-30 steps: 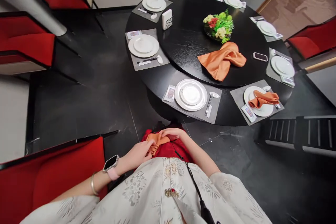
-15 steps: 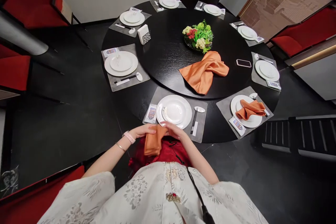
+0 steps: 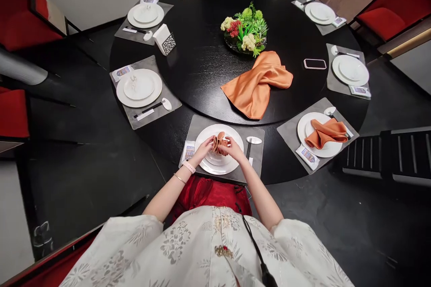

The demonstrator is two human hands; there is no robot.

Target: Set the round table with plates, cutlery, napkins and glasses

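Observation:
A folded orange napkin [image 3: 219, 143] is pinched between both my hands over the small white plate [image 3: 218, 159] of the nearest place setting. My left hand [image 3: 204, 148] grips its left side and my right hand [image 3: 233, 147] grips its right side, fingers closed on the cloth. The plates rest on a grey placemat [image 3: 198, 125] at the near edge of the round black table [image 3: 202, 60]. Chopsticks [image 3: 249, 148] and a white spoon [image 3: 253, 140] lie to the right of the plate. A small card [image 3: 189, 151] lies to its left.
A loose pile of orange napkins [image 3: 257, 85] lies on the central turntable beside a flower arrangement [image 3: 245, 32] and a phone [image 3: 314, 63]. The setting to the right holds a folded napkin [image 3: 326, 132]. Several other settings ring the table. Red chairs [image 3: 20, 13] stand around it.
Both hands rose from my lap to the plate, carrying the orange napkin, which is now bunched into a compact fold. The view moved closer to the table.

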